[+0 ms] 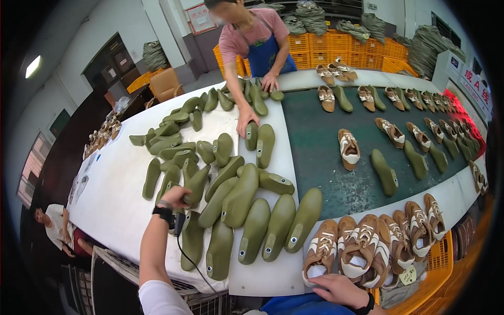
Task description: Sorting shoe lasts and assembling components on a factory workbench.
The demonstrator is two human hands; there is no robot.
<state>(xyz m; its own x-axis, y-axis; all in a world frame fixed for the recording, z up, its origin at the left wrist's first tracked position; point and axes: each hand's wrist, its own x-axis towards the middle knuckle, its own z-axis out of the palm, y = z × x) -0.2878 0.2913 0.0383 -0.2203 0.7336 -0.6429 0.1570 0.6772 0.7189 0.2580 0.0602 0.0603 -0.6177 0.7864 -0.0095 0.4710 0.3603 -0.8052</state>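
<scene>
My left hand (177,196) is closed round the end of a green shoe last (198,185), among many similar lasts on the white table. A black strap circles that wrist, and a dark device with a cable hangs beside it. At the front edge my right hand (342,290) lies with fingers stretched out by the heel of a brown and white sneaker (321,249); it seems to touch the heel without gripping it. Several matching sneakers (362,244) stand to the right of it. Between my hands, a row of green lasts (278,227) lies side by side.
Across the table a person in a blue apron (262,51) handles lasts. On the right, a green conveyor belt (320,157) carries sneakers and lasts in rows. An orange crate (438,268) is below the near edge. Another person (55,223) sits at far left.
</scene>
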